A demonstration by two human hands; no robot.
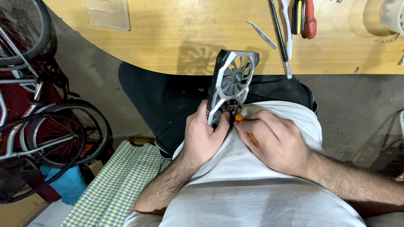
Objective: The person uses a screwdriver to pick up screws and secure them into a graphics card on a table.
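Card (232, 82) at centre of view, just past 12 o'clock from both hands: a graphics card, black and silver shroud, two fans. It stands on edge, tilted, upper fan clear and facing the camera, lower fan partly hidden behind the hands. Lower end rests at the lap, against the white shirt (252, 185); top end reaches up in front of the table (176, 38) edge.

Left hand (203, 136) at 7 o'clock from the card. Fingers wrapped round the card's lower left edge, thumb across the front, pressed tight on it.

Right hand (273, 141) at 5 o'clock from the card. Fingers pinched together on a screwdriver (245, 126) with an orange handle; only a short piece of handle shows between the fingers. Its metal tip points to 10 o'clock and meets the card near the lower fan hub. Exact contact spot too small to tell.

Table, wooden, curved edge, fills 12 o'clock. On it, at 1 o'clock from the card: tweezers (261, 35), a thin brush (278, 35), and a red tool (309, 19) beside a black-and-yellow one (297, 16). Clear plastic sheet (108, 13) at 11 o'clock.

Bicycle (38, 117) at 9 o'clock on the floor. Checked cloth (118, 185) at 7 o'clock.
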